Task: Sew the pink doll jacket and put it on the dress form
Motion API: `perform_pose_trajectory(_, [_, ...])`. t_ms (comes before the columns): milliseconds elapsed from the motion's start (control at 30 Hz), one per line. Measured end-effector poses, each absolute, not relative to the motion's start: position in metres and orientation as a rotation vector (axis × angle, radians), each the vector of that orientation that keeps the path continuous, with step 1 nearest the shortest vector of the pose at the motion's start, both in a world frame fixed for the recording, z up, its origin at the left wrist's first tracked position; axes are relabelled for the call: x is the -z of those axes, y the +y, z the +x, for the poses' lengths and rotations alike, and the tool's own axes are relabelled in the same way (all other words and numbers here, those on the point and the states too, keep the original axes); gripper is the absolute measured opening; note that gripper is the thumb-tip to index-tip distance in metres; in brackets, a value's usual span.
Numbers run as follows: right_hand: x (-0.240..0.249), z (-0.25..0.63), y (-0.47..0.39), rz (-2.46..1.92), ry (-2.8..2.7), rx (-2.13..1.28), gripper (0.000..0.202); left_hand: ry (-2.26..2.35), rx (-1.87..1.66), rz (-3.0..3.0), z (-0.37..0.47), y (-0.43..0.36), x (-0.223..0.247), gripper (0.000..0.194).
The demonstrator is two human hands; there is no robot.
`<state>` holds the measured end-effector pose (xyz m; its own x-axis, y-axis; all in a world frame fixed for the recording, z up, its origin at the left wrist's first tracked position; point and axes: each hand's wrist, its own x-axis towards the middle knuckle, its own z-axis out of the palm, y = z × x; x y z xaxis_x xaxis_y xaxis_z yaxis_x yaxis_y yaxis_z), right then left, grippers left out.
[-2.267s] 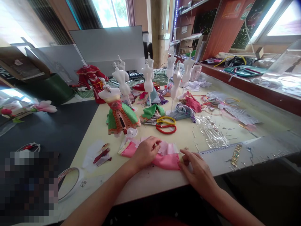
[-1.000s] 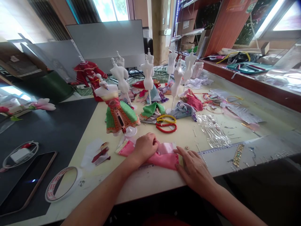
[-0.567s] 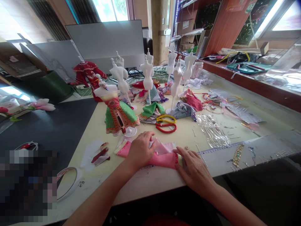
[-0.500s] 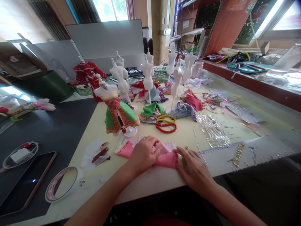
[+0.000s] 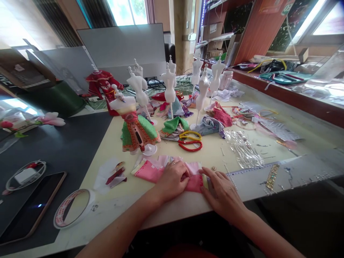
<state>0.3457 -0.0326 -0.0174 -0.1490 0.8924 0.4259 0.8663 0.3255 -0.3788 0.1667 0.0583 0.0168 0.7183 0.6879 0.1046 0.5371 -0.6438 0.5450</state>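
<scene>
Pink cloth (image 5: 149, 172) lies on the counter (image 5: 209, 154) near its front edge, below the scissors (image 5: 189, 141) — the left hand (image 5: 173, 179) rests on its middle with fingers curled, the right hand (image 5: 221, 190) touches its right end with fingers loosely spread. Whether either hand pinches the fabric, one cannot tell. Just beyond stands a green-skirted dress form (image 5: 138, 130).

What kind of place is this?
Likely a doll-clothes sewing workspace: small white dress forms, scissors by fabric scraps, and pink cloth under both hands.
</scene>
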Motion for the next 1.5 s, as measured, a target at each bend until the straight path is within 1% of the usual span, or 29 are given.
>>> perform_pose_trajectory(133, [0.018,0.346,-0.033,-1.534,-2.016,-0.083,0.039,0.944,-0.444,2.425,0.164,0.058,-0.020,0.006])
perform_pose_trajectory(267, [0.016,0.345,-0.032,-1.537,-2.010,-0.114,0.038,0.985,-0.517,2.408,0.152,0.061,-0.029,0.024])
perform_pose_trajectory(333, [0.016,0.345,-0.032,-1.534,-2.011,-0.124,0.038,1.011,-0.528,2.381,0.145,0.064,-0.034,0.027])
perform_pose_trajectory(500, [0.016,0.345,-0.032,-1.538,-2.011,-0.121,0.037,1.021,-0.471,2.374,0.137,0.065,-0.038,0.023])
perform_pose_trajectory(700, [0.017,0.345,-0.032,-1.537,-2.014,-0.106,0.037,0.921,-0.345,2.447,0.149,0.059,-0.033,0.023])
perform_pose_trajectory(900, [0.019,0.346,-0.031,-1.527,-2.009,-0.100,0.039,0.950,-0.292,2.456,0.162,0.058,-0.027,0.005])
perform_pose_trajectory(967, [0.019,0.346,-0.031,-1.524,-2.012,-0.098,0.040,0.958,-0.294,2.461,0.164,0.059,-0.025,0.002])
perform_pose_trajectory(1233, [0.018,0.347,-0.033,-1.520,-2.014,-0.105,0.041,0.962,-0.300,2.452,0.165,0.059,-0.022,0.007])
perform_pose_trajectory(1367, [0.018,0.346,-0.032,-1.513,-2.021,-0.092,0.040,0.964,-0.344,2.480,0.163,0.058,-0.017,0.003])
perform_pose_trajectory(1500, [0.018,0.345,-0.031,-1.555,-2.042,-0.018,0.042,0.954,-0.369,2.516,0.160,0.057,-0.011,0.010])
